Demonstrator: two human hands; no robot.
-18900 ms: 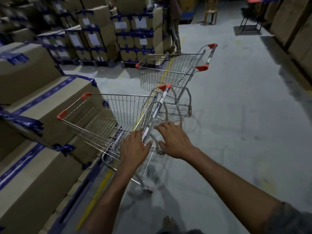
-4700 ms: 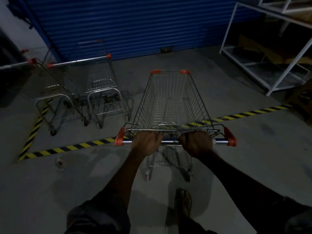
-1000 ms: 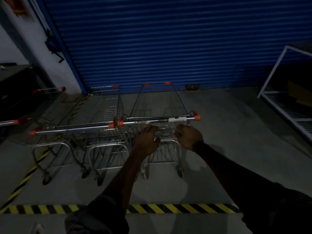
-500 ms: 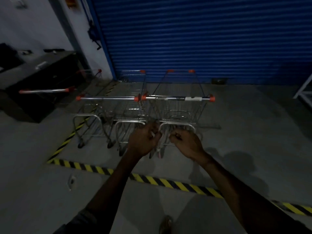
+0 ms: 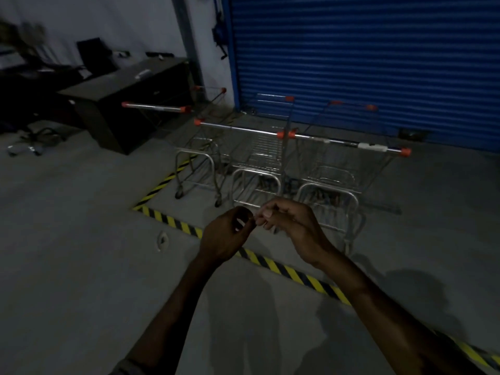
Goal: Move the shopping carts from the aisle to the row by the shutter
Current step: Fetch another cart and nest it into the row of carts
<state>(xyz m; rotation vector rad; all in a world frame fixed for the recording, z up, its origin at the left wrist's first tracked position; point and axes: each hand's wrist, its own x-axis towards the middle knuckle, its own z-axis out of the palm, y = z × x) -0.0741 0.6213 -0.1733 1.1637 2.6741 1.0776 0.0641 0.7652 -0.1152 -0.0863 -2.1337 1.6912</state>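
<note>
A blue shutter (image 5: pixel 365 63) fills the far wall. On the concrete floor (image 5: pixel 81 239) before it, inside the corner of a yellow-and-black striped line (image 5: pixel 281 269), three shopping carts (image 5: pixel 238 128) stand in a row with their handles toward the viewer. Nearer, the left hand (image 5: pixel 224 234) and right hand (image 5: pixel 289 226) hover with fingers curled and fingertips nearly meeting, gripping nothing. Parking here looks finished. The next move is likely a walk to the aisle for another cart.

Dim concrete floor (image 5: pixel 81 266), dark desk (image 5: pixel 127 82)
</note>
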